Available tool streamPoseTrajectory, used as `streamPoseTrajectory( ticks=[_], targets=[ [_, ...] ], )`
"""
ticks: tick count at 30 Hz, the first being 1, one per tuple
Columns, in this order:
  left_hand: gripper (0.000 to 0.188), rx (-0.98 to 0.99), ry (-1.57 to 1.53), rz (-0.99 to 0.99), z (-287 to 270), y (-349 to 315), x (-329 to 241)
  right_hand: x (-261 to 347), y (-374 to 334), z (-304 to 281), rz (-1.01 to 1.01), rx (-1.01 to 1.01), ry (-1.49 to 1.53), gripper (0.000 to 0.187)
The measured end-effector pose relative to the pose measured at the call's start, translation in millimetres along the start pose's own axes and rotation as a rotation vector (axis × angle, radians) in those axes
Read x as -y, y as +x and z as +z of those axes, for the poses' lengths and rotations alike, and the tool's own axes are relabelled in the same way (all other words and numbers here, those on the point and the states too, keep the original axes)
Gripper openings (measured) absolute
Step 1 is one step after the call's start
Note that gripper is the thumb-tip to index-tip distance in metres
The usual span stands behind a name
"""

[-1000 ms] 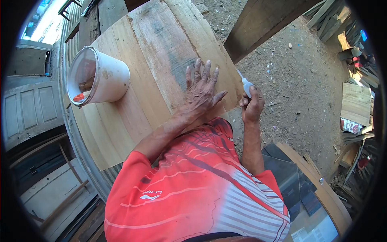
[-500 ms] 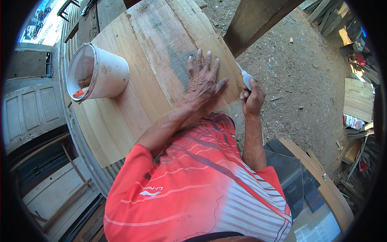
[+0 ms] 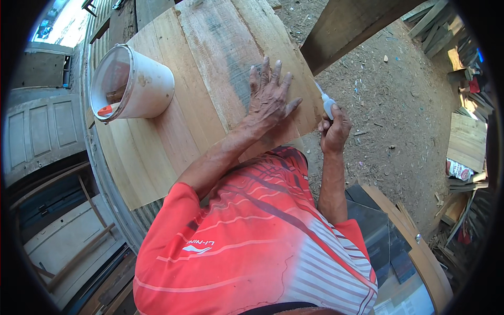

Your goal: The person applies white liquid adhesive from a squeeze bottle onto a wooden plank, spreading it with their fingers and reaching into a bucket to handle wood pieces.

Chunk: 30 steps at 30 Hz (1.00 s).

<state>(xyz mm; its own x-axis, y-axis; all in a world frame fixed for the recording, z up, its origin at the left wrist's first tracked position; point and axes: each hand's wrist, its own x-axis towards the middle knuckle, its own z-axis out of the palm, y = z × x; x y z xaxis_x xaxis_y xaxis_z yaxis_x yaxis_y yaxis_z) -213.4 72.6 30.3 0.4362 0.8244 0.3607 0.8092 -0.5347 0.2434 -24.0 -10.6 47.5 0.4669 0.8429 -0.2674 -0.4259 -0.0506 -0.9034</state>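
Left hand [image 3: 269, 97]: palm-down on the wood panel [image 3: 202, 92] — fingers splayed
Right hand [image 3: 336, 131]: gripping a lil white bottle [image 3: 328, 106] — by panel edge

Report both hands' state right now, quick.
Left hand: open, fingers spread, palm down on the wooden panel.
Right hand: closed around a small white squeeze bottle with a thin nozzle.

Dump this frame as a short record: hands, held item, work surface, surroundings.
left_hand: left hand, palm down, fingers spread on wooden panel
right_hand: right hand, gripping white squeeze bottle
nozzle: thin, up at panel's right edge; contact unclear
on_panel: whitish bucket, left side
in_bucket: orange-red-ended item, partly hidden
right_background: littered dirt ground
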Motion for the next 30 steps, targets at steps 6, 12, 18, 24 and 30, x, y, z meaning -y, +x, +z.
streamPoseTrajectory(
  ticks=[6,12,18,24,30],
  targets=[
    [0.076,0.048,0.064,0.114,-10,6,-3,-2,-1,-3,-0.011,0.009,-0.018,0.018],
    [0.067,0.131,0.178,0.207,-19,21,1,-4,1,-4,-0.004,0.013,-0.011,0.019],
    [0.064,0.135,0.07,0.196,-27,21,2,2,1,-1,-0.006,0.0,-0.017,0.02],
    [0.065,0.153,0.058,0.168,-22,22,4,0,6,-1,-0.003,0.005,-0.023,0.021],
    [0.07,0.133,0.1,0.158,-24,24,-5,3,3,-5,0.082,-0.023,-0.068,0.022]
  ],
)
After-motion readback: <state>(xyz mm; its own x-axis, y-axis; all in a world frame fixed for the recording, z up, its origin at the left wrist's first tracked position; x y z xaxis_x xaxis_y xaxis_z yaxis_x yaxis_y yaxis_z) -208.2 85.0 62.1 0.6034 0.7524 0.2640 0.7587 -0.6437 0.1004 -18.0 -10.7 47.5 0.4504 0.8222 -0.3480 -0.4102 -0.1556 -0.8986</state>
